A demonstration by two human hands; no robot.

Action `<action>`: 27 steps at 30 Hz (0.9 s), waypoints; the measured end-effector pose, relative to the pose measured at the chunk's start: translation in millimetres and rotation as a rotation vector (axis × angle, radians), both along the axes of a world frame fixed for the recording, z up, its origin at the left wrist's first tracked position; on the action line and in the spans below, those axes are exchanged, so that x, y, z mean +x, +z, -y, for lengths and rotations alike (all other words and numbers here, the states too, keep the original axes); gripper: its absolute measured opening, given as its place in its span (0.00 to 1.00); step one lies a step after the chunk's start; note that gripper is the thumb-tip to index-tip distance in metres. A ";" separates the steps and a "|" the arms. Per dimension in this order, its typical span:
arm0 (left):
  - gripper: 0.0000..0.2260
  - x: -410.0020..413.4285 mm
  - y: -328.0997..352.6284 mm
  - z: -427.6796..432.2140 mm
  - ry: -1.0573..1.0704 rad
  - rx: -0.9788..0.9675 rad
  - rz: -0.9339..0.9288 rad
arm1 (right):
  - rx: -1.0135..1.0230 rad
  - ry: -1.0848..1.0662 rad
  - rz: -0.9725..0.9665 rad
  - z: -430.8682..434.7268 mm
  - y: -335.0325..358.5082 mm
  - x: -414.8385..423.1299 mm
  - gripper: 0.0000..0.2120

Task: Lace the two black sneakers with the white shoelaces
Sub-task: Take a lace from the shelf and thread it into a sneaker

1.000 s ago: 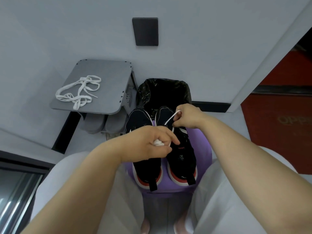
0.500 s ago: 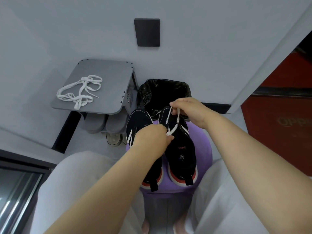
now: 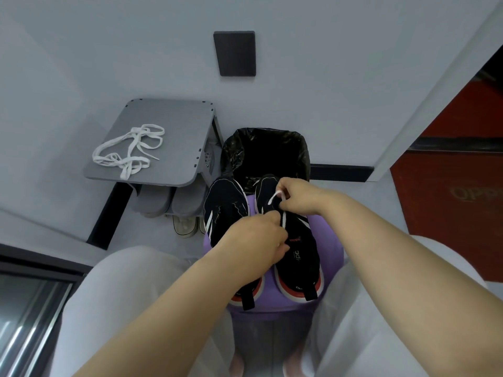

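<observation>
Lacing under way on a purple stool (image 3: 330,248), near centre.
The left sneaker (image 3: 224,208) and right sneaker (image 3: 302,248) lie side by side on it, toes far. The right hand (image 3: 299,195) pinches a loop of the white shoelace (image 3: 275,198) over the right sneaker's far end; the left hand (image 3: 258,246), fingers curled, pinches the same lace nearer. A second shoelace (image 3: 128,151) lies on the grey shelf (image 3: 177,118), far left.

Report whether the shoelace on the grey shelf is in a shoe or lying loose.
Loose. The shoelace lies in a tangled heap on the grey shelf, threaded through nothing and apart from the sneakers.
</observation>
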State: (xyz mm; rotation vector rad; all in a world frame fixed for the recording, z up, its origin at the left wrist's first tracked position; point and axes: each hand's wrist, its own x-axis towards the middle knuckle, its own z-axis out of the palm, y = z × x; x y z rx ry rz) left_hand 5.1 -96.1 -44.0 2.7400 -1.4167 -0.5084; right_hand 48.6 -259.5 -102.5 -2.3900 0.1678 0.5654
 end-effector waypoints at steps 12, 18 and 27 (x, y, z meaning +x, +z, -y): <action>0.15 -7.1 4.8 -10.7 0.150 -0.055 -0.053 | -0.017 -0.063 0.113 6.3 4.2 -5.1 0.01; 0.12 -3.7 -4.6 -14.4 0.315 -0.164 -0.012 | 0.077 -0.119 0.126 6.5 8.7 -4.7 0.03; 0.10 -4.2 -14.4 -4.1 0.337 -0.176 0.051 | 0.291 -0.222 0.008 3.6 13.6 -7.3 0.09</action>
